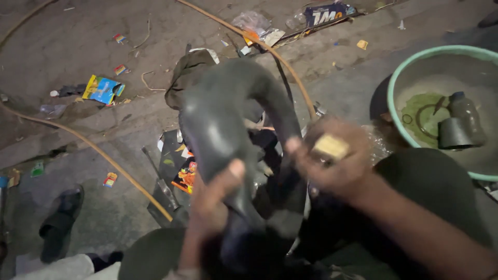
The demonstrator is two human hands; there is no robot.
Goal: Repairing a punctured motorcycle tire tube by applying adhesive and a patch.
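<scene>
A black rubber inner tube (223,114) arches up in front of me, folded over in a loop. My left hand (215,199) grips its lower part, thumb pressed on the rubber. My right hand (332,155) is blurred and holds a small tan block (331,147) against the tube's right side. The lower tube and my lap merge into dark shadow.
A green basin (404,124) at right holds murky water, a bottle (467,116) and a dark cup (454,134). An orange hose (104,155) crosses the littered concrete ground. A dark sandal (59,220) lies at left. A metal tool (163,186) rests near colourful wrappers (102,89).
</scene>
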